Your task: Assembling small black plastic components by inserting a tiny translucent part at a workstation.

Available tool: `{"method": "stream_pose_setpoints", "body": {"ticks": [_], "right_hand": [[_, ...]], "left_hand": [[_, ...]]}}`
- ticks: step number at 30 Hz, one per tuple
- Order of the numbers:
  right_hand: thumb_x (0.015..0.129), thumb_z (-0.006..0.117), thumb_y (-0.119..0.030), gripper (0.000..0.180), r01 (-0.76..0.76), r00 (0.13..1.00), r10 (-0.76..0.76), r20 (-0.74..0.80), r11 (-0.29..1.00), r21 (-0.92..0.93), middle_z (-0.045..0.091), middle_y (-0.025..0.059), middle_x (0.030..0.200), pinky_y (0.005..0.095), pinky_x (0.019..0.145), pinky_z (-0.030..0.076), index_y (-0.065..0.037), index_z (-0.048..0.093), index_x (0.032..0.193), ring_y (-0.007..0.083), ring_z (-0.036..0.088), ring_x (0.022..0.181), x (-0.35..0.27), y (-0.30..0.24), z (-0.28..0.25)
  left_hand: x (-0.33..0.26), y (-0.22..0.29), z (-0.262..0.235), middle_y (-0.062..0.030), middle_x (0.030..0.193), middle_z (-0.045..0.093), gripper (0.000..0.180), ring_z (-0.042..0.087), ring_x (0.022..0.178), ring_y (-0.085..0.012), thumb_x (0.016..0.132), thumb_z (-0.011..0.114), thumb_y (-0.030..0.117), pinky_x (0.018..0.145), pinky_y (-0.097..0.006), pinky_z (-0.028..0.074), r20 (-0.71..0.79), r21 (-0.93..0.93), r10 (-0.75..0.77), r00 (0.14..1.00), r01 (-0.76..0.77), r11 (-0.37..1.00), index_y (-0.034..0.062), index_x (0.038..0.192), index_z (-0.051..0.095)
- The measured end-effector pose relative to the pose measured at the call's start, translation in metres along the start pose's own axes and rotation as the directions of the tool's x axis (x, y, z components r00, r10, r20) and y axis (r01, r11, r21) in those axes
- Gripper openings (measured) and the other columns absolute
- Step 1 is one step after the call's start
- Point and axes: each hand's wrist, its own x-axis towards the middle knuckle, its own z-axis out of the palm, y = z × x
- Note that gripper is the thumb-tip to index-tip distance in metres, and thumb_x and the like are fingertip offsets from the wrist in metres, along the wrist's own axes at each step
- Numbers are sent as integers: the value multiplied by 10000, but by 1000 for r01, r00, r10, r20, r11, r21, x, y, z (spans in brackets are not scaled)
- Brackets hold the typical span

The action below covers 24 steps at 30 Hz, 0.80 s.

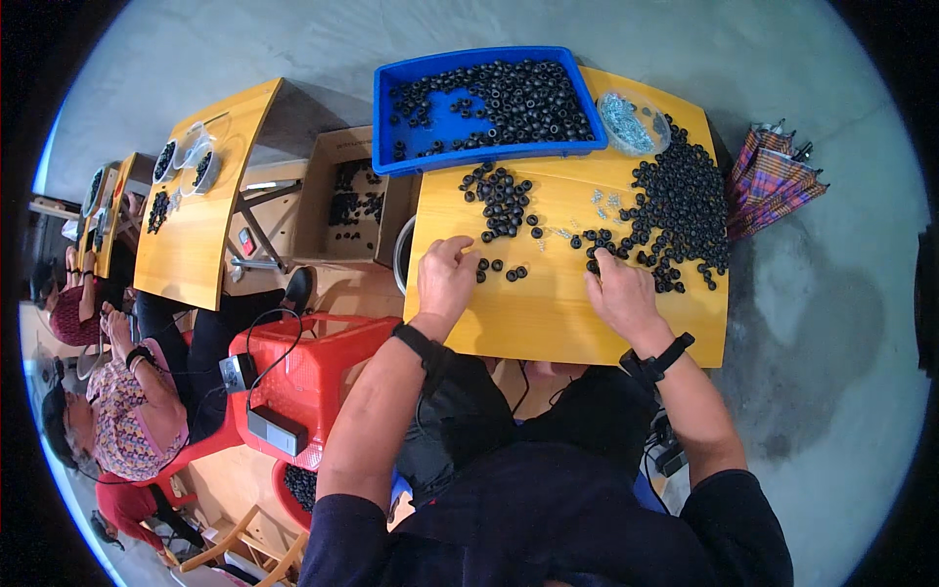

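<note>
My left hand [447,281] rests low over the yellow table [548,323], its fingers curled together beside a few small black round parts [497,265] with holes. Whatever its fingertips hold is hidden. On the right, my right hand [623,296] has thumb and fingers drawn together at the edge of a large spread of the same black parts [680,191]. A black part [593,266] lies right at its fingertips; whether it is gripped I cannot tell. Between and beyond my hands are a smaller pile of black parts [504,201] and scattered small shiny metal pieces [606,201].
A blue tray [494,155] of black parts overlaps the table's far edge, beside a clear tub [631,122] of metal pieces. A plaid umbrella [773,186] is at right. Leftward are a cardboard box [337,152], a red stool [313,367] with devices, and people at another table [196,245].
</note>
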Motion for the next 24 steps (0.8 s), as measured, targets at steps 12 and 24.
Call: {"method": "stream_pose_setpoints", "body": {"ticks": [12,24], "right_hand": [[799,624,-158,172,113,990,-97,-101,979,168,589,141,638,417,522,472,-35,530,723,321,602,585,-14,-16,4],[803,591,-59,78,165,969,-113,-218,958,236,544,157,707,427,517,457,-15,581,739,349,572,579,28,-11,-15]], "left_hand": [[32,9,11,-167,878,646,329,632,811,-299,759,701,259,722,-383,499,188,282,-51,981,-5,959,60,1020,695],[27,-7,-8,-101,708,626,215,607,623,-199,748,709,127,567,-305,479,148,-65,-76,986,87,994,-30,889,670]]}}
